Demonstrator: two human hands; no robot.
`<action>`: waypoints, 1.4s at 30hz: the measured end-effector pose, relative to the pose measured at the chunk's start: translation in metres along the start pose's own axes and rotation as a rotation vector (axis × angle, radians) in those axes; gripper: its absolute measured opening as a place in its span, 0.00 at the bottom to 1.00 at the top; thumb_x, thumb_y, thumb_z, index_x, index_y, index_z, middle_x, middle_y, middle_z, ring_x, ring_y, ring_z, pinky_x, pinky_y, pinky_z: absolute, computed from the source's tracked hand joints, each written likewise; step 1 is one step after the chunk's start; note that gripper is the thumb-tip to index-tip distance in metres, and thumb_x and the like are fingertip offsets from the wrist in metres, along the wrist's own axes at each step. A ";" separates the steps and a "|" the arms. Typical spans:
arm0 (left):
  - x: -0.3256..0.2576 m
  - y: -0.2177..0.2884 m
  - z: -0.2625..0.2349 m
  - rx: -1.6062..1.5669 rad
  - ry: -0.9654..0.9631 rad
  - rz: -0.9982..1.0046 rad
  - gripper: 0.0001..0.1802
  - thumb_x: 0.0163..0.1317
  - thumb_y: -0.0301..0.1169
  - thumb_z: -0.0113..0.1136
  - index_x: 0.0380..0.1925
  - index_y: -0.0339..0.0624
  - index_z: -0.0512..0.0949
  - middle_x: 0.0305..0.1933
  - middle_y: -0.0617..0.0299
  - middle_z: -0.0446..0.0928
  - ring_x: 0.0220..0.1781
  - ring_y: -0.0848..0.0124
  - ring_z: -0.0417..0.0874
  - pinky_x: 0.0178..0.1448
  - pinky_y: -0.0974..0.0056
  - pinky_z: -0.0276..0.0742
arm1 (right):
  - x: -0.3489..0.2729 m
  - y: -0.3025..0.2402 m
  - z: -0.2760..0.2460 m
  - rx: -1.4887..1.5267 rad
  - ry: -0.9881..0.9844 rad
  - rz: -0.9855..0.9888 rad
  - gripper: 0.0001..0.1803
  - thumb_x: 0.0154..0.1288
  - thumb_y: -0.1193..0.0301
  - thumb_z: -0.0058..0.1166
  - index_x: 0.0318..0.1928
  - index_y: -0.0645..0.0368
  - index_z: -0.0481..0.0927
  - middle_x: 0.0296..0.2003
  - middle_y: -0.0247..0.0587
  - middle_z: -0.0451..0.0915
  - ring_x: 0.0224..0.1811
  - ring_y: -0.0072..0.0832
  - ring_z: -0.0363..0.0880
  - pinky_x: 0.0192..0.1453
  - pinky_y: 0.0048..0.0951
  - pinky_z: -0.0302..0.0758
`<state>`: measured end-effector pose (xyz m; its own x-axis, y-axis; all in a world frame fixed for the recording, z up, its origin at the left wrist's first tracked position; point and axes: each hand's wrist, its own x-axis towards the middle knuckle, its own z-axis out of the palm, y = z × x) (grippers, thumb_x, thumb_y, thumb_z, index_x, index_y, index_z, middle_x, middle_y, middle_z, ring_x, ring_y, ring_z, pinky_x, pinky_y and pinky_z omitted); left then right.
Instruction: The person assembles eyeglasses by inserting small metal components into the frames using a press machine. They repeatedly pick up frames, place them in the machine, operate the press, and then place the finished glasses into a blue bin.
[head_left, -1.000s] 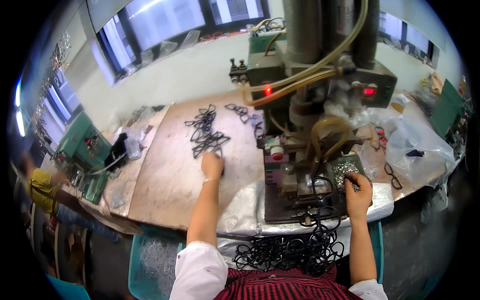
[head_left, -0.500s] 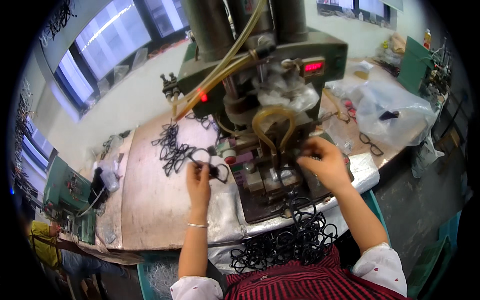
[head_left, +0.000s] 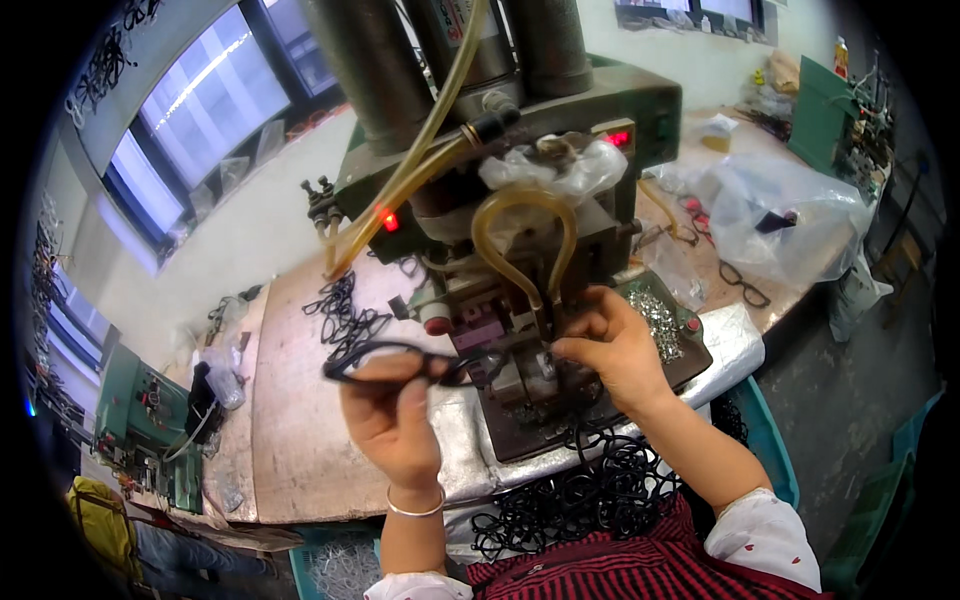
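A black eyeglass frame (head_left: 434, 367) is pinched in my left hand (head_left: 392, 425), lens rims facing up. Its right end reaches to the fixture of a green press (head_left: 520, 375). My right hand (head_left: 618, 355) is at the other side of that fixture, thumb and fingertips drawn together under a looped yellow tube (head_left: 487, 225). Whatever those fingertips hold, if anything, is hidden or too small to make out. Below the press, a heap of black eyeglass frames (head_left: 570, 500) lies against my red-and-black striped apron (head_left: 590, 565).
Small shiny metal parts (head_left: 655, 325) lie right of the fixture. More black frames (head_left: 345, 318) rest on the wooden table (head_left: 295, 420). A clear plastic bag (head_left: 800, 225) sits at the right. Another person in yellow (head_left: 103, 520) is at the far left near a green machine (head_left: 145, 410).
My left hand has turned and raised the eyeglass frame up to the press. My right hand has moved left and in toward the fixture, uncovering the small metal parts. The view has shifted slightly.
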<state>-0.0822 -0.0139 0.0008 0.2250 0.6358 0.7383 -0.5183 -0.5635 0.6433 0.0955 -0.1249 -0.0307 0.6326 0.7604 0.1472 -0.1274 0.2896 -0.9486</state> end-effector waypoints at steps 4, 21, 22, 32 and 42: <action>0.017 -0.008 0.006 0.051 -0.022 0.044 0.06 0.66 0.20 0.53 0.42 0.36 0.69 0.41 0.55 0.76 0.41 0.67 0.80 0.48 0.63 0.78 | -0.008 0.004 0.011 0.148 0.023 0.035 0.31 0.57 0.82 0.61 0.62 0.68 0.68 0.39 0.37 0.81 0.47 0.22 0.79 0.54 0.24 0.73; -0.031 -0.031 0.024 0.490 -0.745 0.751 0.10 0.50 0.30 0.67 0.32 0.45 0.78 0.47 0.58 0.83 0.30 0.66 0.78 0.32 0.63 0.79 | 0.023 0.081 -0.127 -1.033 0.351 -0.294 0.08 0.57 0.73 0.62 0.36 0.64 0.82 0.45 0.53 0.81 0.52 0.49 0.79 0.58 0.39 0.72; -0.035 -0.035 0.022 0.482 -0.726 0.759 0.10 0.50 0.31 0.67 0.32 0.45 0.78 0.47 0.58 0.83 0.31 0.66 0.78 0.33 0.63 0.79 | 0.022 0.087 -0.129 -1.071 0.344 -0.291 0.08 0.58 0.73 0.61 0.37 0.63 0.83 0.48 0.54 0.81 0.54 0.49 0.78 0.61 0.40 0.71; -0.062 -0.035 0.017 0.450 -0.571 0.594 0.07 0.53 0.30 0.63 0.32 0.43 0.78 0.52 0.57 0.81 0.38 0.65 0.80 0.55 0.55 0.82 | 0.019 0.100 -0.127 -0.946 0.361 -0.491 0.09 0.65 0.76 0.55 0.44 0.63 0.84 0.45 0.45 0.83 0.48 0.37 0.81 0.54 0.32 0.75; 0.041 -0.200 -0.179 1.443 -0.289 -0.152 0.16 0.57 0.26 0.62 0.48 0.43 0.80 0.55 0.51 0.78 0.58 0.52 0.75 0.62 0.51 0.69 | 0.010 0.111 -0.132 -0.860 0.383 -0.332 0.08 0.61 0.80 0.56 0.41 0.64 0.82 0.38 0.41 0.81 0.41 0.30 0.80 0.50 0.28 0.75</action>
<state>-0.1169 0.2192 -0.1334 0.4434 0.7081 0.5495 0.7354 -0.6380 0.2286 0.1888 -0.1618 -0.1717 0.7585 0.4348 0.4855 0.6017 -0.1810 -0.7780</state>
